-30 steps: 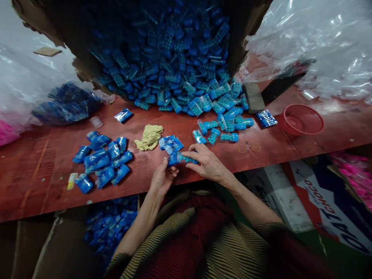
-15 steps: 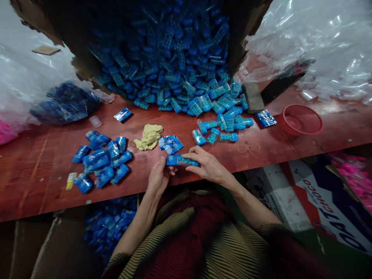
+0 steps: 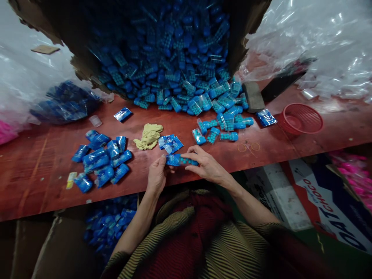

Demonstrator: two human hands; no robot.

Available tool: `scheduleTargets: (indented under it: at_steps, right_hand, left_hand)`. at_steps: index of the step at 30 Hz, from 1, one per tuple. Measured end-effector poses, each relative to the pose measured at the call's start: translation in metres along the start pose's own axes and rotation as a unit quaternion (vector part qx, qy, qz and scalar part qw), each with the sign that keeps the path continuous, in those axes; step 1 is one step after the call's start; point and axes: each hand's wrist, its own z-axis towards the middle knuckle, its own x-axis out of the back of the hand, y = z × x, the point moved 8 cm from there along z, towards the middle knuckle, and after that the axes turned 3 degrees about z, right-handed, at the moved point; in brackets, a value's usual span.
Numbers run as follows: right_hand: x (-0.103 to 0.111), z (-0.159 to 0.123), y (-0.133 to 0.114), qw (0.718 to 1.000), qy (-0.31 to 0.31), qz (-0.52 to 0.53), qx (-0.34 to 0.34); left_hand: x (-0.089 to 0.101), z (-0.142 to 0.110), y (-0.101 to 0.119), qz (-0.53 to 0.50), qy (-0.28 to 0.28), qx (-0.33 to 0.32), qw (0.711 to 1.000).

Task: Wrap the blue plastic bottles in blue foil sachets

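Note:
My left hand [image 3: 157, 175] pinches a small blue plastic wrapper [image 3: 173, 159] at the near edge of the red table [image 3: 35, 174]. My right hand [image 3: 207, 164] grips a clear tube of teal candy balls [image 3: 187, 160] whose left end sits in that wrapper. Just beyond lie a few empty blue wrappers [image 3: 171, 143] and a crumpled yellow cloth [image 3: 149, 135]. Several wrapped packets [image 3: 100, 159] lie in a pile to the left. Loose unwrapped tubes [image 3: 221, 126] lie ahead on the right.
A torn cardboard box [image 3: 162, 50] spills many blue tubes onto the table. A red mesh basket [image 3: 302, 119] sits at the right, clear plastic bags at both back corners. Below the table's edge a box holds wrapped packets [image 3: 109, 224]; a printed carton [image 3: 325, 201] stands right.
The tube has slid further into the wrapper as my hands came closer together, and both hands rose slightly toward the table edge.

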Motion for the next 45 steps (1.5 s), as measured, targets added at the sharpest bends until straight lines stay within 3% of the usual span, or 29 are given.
scheduleTargets:
  at_steps: [2,5,9,16,22,26,29,32,40,45]
  right_hand:
    - [-0.006,-0.001,0.006,0.999,0.028,0.021,0.0]
    - [-0.02,-0.005,0.019,0.996,0.084,-0.019,-0.01]
    - [-0.037,-0.01,0.022,0.994,0.099,-0.04,-0.017]
    - [-0.026,-0.012,0.019,0.98,0.092,0.172,-0.046]
    - [-0.029,-0.015,0.012,0.978,0.15,0.145,-0.006]
    - [-0.037,-0.01,0.025,0.965,0.126,0.225,-0.057]
    - [-0.037,-0.004,0.037,0.957,0.067,0.264,-0.098]
    - [-0.036,0.0,0.034,0.958,0.008,0.27,-0.092]
    - [-0.039,0.004,0.033,0.947,-0.014,0.299,-0.117]
    - [-0.045,0.002,0.042,0.905,-0.085,0.393,-0.135]
  left_hand:
    - [0.001,0.0,0.0,-0.011,0.024,0.001,1.0]
    - [-0.005,0.0,-0.011,-0.064,0.012,0.059,0.996]
    - [-0.007,0.0,-0.024,-0.124,0.013,0.13,0.984]
    - [-0.011,-0.006,-0.019,-0.147,-0.006,0.161,0.976]
    - [-0.018,-0.008,-0.01,-0.139,-0.029,0.128,0.982]
    - [-0.025,-0.009,-0.015,-0.138,-0.092,0.151,0.975]
    - [-0.026,-0.008,-0.016,-0.126,-0.133,0.157,0.971]
    - [-0.03,-0.01,-0.014,-0.119,-0.165,0.15,0.967]
    - [-0.041,-0.022,-0.017,-0.121,-0.193,0.185,0.956]
    - [-0.04,-0.026,-0.019,-0.132,-0.21,0.188,0.95]
